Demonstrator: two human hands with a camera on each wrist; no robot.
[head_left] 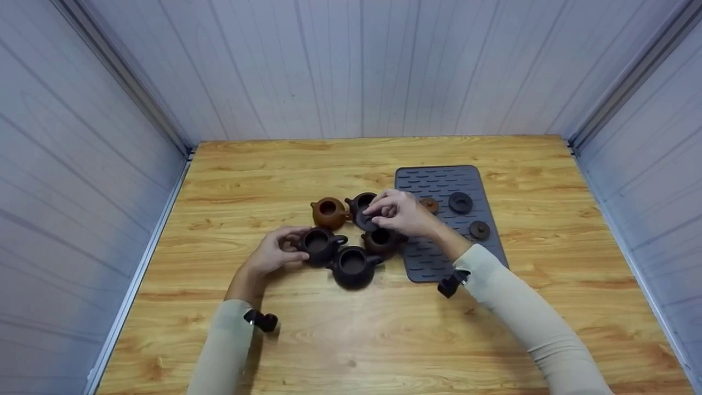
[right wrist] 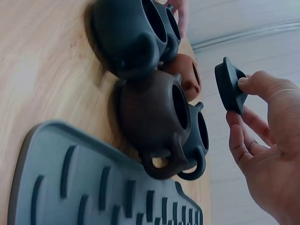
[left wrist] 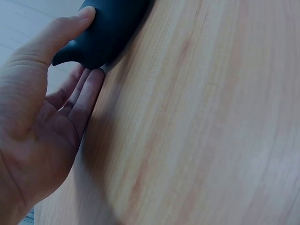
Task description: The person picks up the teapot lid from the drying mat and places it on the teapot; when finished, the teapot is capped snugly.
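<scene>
In the head view my left hand holds a black teapot at its spout side, thumb on one side and fingers on the other; the left wrist view shows the thumb on its dark body. My right hand pinches a dark lid by its knob, above the open teapots. Around it stand an orange-brown teapot, a dark teapot at the back, a brown teapot and a larger black teapot. None of these teapots wears a lid.
A grey ridged mat lies right of the teapots, partly under my right forearm. On it rest an orange-brown lid, a black ring-shaped lid and a dark brown lid. Panelled walls enclose the wooden table.
</scene>
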